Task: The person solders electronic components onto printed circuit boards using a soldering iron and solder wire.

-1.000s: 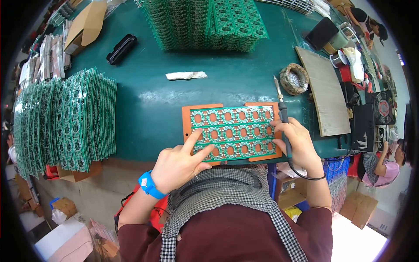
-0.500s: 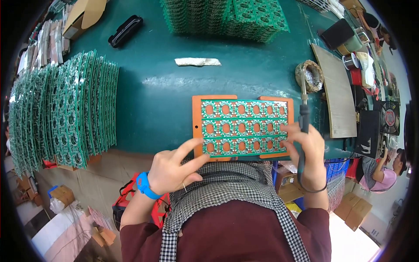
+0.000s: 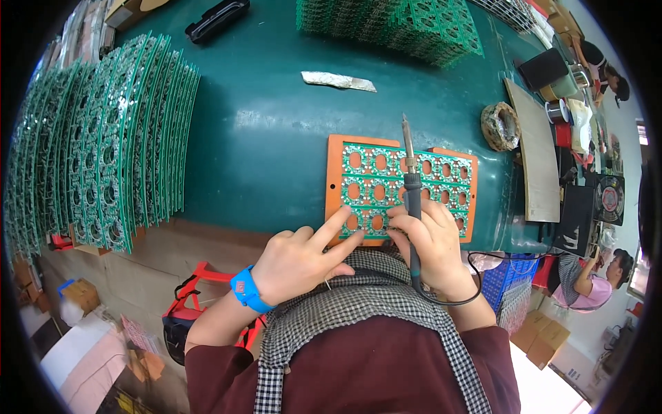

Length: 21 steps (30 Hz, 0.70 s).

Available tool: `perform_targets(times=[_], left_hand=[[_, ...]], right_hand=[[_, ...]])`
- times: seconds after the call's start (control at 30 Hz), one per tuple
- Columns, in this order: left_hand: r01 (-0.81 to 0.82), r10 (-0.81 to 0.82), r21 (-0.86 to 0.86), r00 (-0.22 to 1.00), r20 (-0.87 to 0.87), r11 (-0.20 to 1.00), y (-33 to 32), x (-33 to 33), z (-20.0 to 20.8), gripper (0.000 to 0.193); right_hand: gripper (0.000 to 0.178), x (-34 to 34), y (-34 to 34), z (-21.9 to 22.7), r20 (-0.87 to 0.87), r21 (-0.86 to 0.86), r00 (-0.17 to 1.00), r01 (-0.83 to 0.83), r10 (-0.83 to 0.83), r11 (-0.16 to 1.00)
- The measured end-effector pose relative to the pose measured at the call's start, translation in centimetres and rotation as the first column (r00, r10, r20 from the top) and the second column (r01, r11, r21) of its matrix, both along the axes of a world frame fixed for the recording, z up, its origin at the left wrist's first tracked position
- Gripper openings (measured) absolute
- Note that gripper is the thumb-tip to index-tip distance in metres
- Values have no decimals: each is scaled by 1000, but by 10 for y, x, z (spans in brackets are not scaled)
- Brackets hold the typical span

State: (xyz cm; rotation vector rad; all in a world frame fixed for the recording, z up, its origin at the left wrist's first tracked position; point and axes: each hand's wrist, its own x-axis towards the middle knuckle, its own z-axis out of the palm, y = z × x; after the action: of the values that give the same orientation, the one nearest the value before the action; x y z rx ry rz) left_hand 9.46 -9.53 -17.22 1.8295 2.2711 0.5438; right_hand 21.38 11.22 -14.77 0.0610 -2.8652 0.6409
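A green circuit board panel (image 3: pixel 379 192) with rows of oval holes lies in an orange fixture frame (image 3: pixel 334 165) near the table's front edge. My left hand (image 3: pixel 303 259), a blue band on its wrist, has its index finger and thumb spread at the panel's lower left corner, holding nothing. Across the panel, my right hand (image 3: pixel 438 248) has a soldering iron (image 3: pixel 412 193) lying along it, tip pointing away from me and raised over the board. Its bent fingertips are at the panel's lower row; whether they pinch anything small there is hidden.
Upright stacks of green circuit boards stand at the left (image 3: pixel 103 145) and far middle. A white strip (image 3: pixel 338 81) lies beyond the fixture. To the right are a round crusted pot (image 3: pixel 500 127), a wooden board (image 3: pixel 534 152), a solder spool (image 3: pixel 556 111) and a small fan (image 3: pixel 609 195).
My right hand has moved left from the panel's right edge to its lower middle, and the iron's tip has left the pot. My left hand stays near the lower left corner.
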Motion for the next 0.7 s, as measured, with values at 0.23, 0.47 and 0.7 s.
perform_targets(times=[0.23, 0.47, 0.7], left_hand=[[-27, 28, 38, 999, -29, 999, 6, 6, 1, 51], [21, -18, 89, 999, -31, 996, 19, 10, 16, 50], [108, -109, -19, 987, -114, 994, 52, 21, 22, 46]], right_hand=[[32, 15, 5, -1, -80, -77, 993, 86, -92, 993], [38, 57, 53, 24, -55, -194, 940, 320, -336, 928], [40, 67, 67, 13, 43, -109, 962, 274, -271, 955]])
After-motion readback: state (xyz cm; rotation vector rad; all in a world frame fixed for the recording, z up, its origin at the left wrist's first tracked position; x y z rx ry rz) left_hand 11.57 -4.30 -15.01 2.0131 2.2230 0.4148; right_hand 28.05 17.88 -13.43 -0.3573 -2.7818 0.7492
